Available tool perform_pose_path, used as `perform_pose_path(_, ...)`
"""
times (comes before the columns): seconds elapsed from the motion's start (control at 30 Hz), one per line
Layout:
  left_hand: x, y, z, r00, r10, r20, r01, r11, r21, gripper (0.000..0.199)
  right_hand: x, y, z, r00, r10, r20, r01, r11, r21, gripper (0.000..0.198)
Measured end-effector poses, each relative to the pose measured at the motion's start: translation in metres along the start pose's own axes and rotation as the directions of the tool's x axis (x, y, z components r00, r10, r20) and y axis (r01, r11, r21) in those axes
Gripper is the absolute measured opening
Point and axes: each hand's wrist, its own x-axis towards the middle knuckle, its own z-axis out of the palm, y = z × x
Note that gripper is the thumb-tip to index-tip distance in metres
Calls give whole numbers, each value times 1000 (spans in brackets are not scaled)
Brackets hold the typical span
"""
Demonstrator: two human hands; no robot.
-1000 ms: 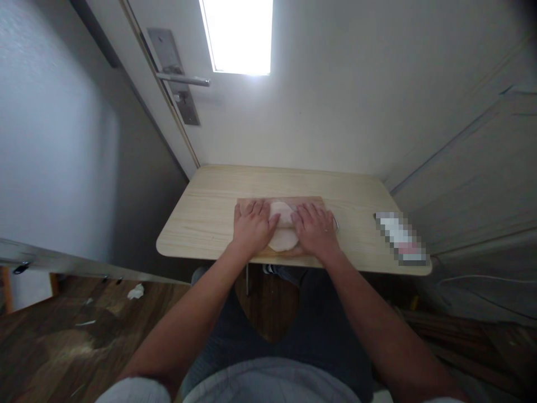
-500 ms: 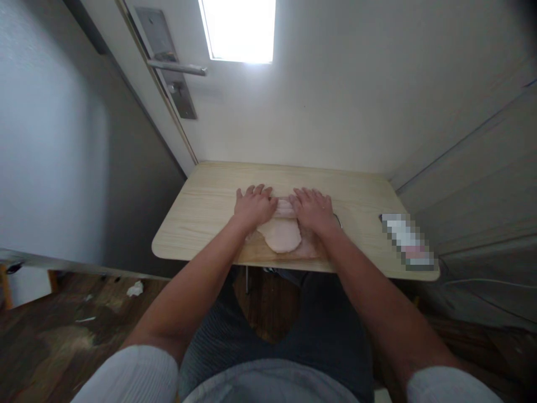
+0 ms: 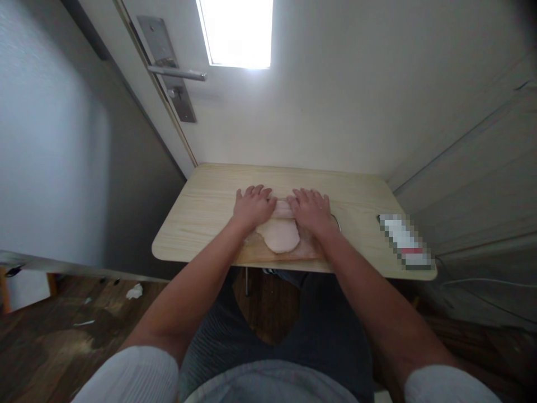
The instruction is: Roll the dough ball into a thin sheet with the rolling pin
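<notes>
A flat, pale piece of dough (image 3: 280, 237) lies on a wooden board (image 3: 268, 256) near the table's front edge. Across the dough's far side runs a pale rolling pin (image 3: 283, 210), its middle showing between my hands. My left hand (image 3: 254, 208) grips its left part from above, fingers pointing away from me. On the right part rests my right hand (image 3: 311, 208), closed over the pin the same way. Both palms and the pin's ends are hidden. Beside my right wrist a thin curved metal rim or handle (image 3: 337, 223) sticks out, mostly covered.
The light wooden table (image 3: 201, 207) stands against a white door with a metal handle (image 3: 178, 73) and a bright window pane. A blurred-out phone-like object (image 3: 405, 242) lies at the table's right end. Crumpled white paper (image 3: 135, 291) is on the floor at left.
The view has shifted very slightly. Both hands stay on the rolling pin, and the dough looks the same.
</notes>
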Motion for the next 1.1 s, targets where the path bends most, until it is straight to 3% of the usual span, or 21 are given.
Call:
perform_pose_path(0.23, -36, 15, -3, 990, -7, -140, 13, 999, 41, 54, -40, -7, -6, 995, -9, -103, 7, 1000, -16, 54)
perform_pose_path(0.67, -115, 28, -8, 981, 64, -183, -71, 997, -30, 51, -123, -15, -9, 978, -52, -204, 65, 996, 57, 55)
perform_pose_path(0.83, -149, 32, -7, 983, 74, -170, -78, 997, -14, 54, -156, -18, -18, 979, -74, -188, 91, 992, 83, 56)
perform_pose_path(1.1, -173, 36, 0, 988, 56, -146, -62, 997, -42, 60, -178, -21, -21, 982, -76, -171, 95, 990, 106, 59)
